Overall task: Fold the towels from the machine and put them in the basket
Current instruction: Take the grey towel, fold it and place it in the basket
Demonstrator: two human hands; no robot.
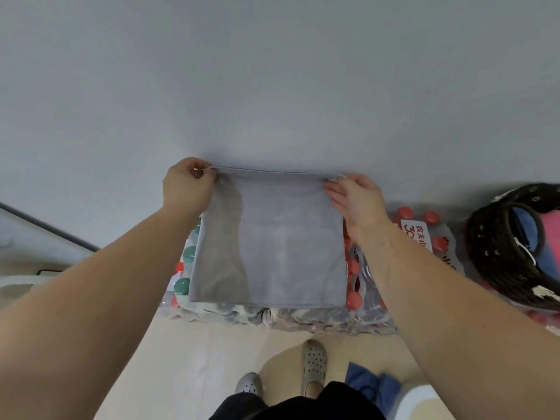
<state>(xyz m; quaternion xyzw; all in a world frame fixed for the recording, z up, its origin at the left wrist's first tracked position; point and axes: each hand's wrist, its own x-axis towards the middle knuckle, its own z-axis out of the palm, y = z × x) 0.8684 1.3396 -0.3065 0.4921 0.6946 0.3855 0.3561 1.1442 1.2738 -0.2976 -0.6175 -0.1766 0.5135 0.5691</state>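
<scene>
A grey towel lies spread flat on top of shrink-wrapped packs of bottles, its far edge against the wall. My left hand pinches the towel's far left corner. My right hand holds the far right corner, fingers on the cloth. A dark woven basket stands at the right with blue and pink towels folded inside. A blue towel lies crumpled on the floor near my feet.
Bottle packs with red and green caps line the wall under the towel. A white appliance edge is at the left. A white rounded object sits at the lower right. My grey shoes stand on the beige floor.
</scene>
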